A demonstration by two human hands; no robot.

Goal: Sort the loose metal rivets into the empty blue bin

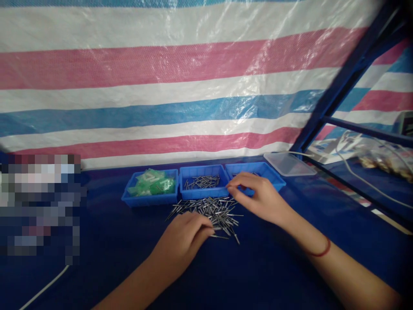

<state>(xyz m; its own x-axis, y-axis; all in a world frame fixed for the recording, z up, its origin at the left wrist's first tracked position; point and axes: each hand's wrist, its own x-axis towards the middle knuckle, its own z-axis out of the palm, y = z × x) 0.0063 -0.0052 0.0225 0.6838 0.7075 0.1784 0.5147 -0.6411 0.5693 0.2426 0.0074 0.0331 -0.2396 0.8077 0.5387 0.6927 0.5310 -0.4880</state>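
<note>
Both grips pinch closed (contents unclear), left hand (185,234) at metal pins (222,211), right hand (263,200) by a blue bin (275,183).

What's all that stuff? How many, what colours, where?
Striped sheet: one, white, pink and blue, behind table
Table: one, dark blue, below
Trays: three, blue, table's back
Little bags: several, green, left tray
Metal pins: uncountable, silvery, heaped before trays, also middle tray
Flat plastic: one, clear, right of trays
Frame: one, dark blue, right
Cords: at least two, white, left and right
Plastic bag: one or more, clear, far right
Blurred patch: one, mixed, left
Wristband: one, red, right wrist
Left hand: one, at pin heap
Right hand: one, by right tray
</note>
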